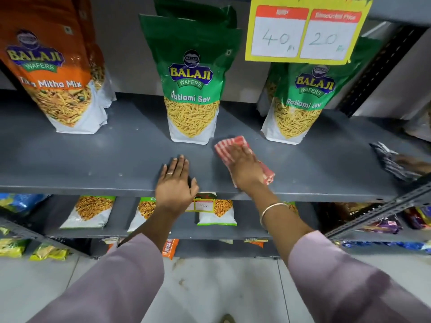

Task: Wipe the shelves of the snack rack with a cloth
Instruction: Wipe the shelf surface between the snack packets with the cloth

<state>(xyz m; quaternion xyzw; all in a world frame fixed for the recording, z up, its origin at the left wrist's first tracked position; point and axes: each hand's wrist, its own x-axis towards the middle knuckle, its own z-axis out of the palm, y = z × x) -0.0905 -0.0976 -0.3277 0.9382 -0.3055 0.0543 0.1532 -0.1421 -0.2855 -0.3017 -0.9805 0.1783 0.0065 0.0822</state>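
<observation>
A grey metal shelf (93,157) of the snack rack runs across the view at chest height. My right hand (245,169) lies flat on a red and white striped cloth (227,145) and presses it onto the shelf, just in front of the gap between two green snack bags. My left hand (175,183) rests palm down on the front edge of the shelf, fingers spread, holding nothing. It is a hand's width to the left of the cloth.
An orange snack bag (53,73) stands at the left, a green bag (191,89) in the middle and another green bag (300,99) at the right. A yellow price sign (303,31) hangs above. A dark wrapper (394,162) lies at the shelf's right end. Lower shelves hold small packets.
</observation>
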